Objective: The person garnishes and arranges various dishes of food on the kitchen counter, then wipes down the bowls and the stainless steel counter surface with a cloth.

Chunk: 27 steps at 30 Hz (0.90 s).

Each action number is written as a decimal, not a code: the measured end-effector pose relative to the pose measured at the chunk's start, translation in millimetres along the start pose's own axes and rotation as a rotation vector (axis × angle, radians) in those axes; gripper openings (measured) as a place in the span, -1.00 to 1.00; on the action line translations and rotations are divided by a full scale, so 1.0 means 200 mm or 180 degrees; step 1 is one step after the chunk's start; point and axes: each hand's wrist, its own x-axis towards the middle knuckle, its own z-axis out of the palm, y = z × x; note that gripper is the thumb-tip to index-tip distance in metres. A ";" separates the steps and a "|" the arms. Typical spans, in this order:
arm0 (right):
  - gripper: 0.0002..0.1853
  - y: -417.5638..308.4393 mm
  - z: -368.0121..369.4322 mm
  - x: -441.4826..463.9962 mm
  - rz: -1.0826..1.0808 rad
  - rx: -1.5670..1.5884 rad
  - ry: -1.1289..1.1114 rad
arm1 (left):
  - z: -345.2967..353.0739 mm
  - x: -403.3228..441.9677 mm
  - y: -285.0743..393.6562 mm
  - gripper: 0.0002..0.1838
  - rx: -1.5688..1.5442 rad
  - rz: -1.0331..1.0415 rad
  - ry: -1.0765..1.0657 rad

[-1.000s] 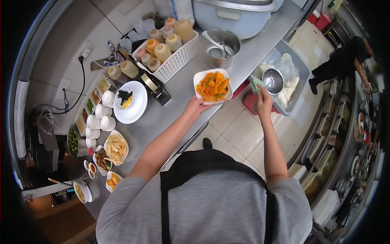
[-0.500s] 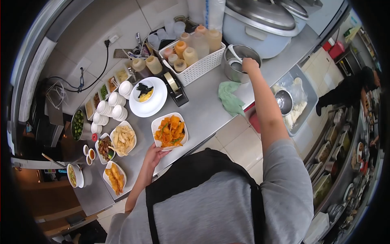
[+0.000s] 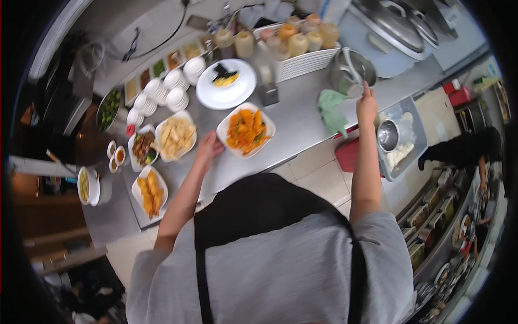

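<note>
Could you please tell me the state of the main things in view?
Dish of orange food, full
Small white bowls, stacked
Green cloth, crumpled
Steel pot, uncovered
Squeeze bottles, upright in white basket
Large container, lidded
Pale tub, open, metal bowl inside
Left hand, open
Right hand, by the pot, grip unclear

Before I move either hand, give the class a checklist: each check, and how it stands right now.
1. Dish of orange food upright on the counter: ok.
2. Left hand off that dish: cannot tell; the fingers are right by its rim.
3. Right hand at the metal pot: ok.
4. Right hand's grip secure: cannot tell; fingertips unclear.
5. Green cloth back from the counter's front edge: not ok; it reaches the edge.
</note>
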 end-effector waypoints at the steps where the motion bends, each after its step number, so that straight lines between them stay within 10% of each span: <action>1: -0.55 0.00 0.03 -0.05 -0.0052 0.0043 -0.0093 | 0.02 0.02 0.02 -0.43 0.0060 0.0067 0.0089; 11: -0.58 -0.38 -0.20 -0.34 0.0003 0.1479 -0.0860 | 0.13 0.02 0.09 -0.70 0.0805 0.0124 0.0267; 15: -0.66 -0.61 -0.31 -0.57 -0.0438 0.1635 -0.1584 | 0.20 -0.15 -0.03 -0.70 -0.0430 -0.0376 -0.0401; 27: -0.72 -0.90 -0.22 -0.82 -0.1125 -0.0093 -0.2077 | 0.31 -0.22 -0.10 -0.68 -0.1273 -0.0801 -0.1302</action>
